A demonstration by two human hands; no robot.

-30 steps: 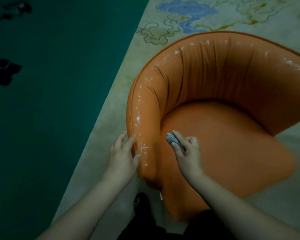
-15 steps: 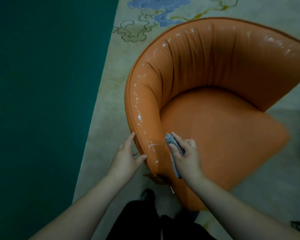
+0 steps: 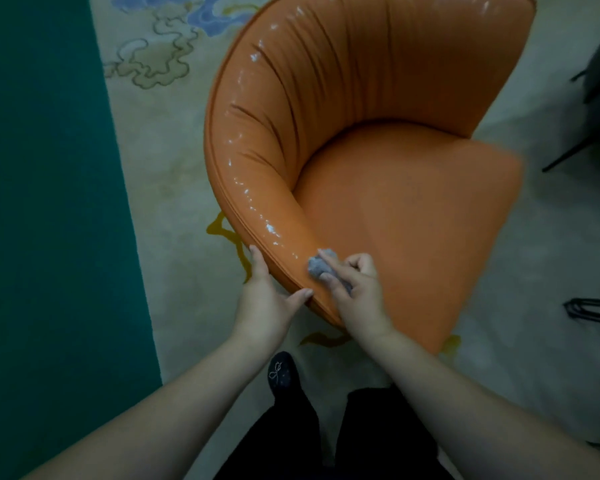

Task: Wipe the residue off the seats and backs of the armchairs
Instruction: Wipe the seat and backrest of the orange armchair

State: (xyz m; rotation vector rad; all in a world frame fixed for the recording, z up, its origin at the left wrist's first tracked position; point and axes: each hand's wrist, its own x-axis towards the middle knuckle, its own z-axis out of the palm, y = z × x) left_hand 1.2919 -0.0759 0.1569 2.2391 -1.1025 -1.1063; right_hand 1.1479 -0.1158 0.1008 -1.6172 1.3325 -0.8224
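Observation:
An orange leather armchair (image 3: 388, 140) with a curved, pleated back fills the middle of the view. White residue flecks (image 3: 269, 232) run along the top of its near-left arm and back rim. My right hand (image 3: 355, 289) pinches a small grey cloth (image 3: 317, 266) and presses it on the arm's front end, just below the flecks. My left hand (image 3: 265, 299) rests flat on the outer side of that same arm, fingers straight, thumb on the rim.
The chair stands on a pale rug (image 3: 174, 174) with blue and yellow cloud patterns; dark green floor (image 3: 42, 202) lies to the left. Black metal legs of other furniture (image 3: 593, 310) show at the right edge. My dark shoe (image 3: 283, 375) is below the chair.
The view has shifted, so the chair now sits higher and more to the right. My right hand has carried the cloth from the arm's inner face onto its top; the left hand stays on the outer side.

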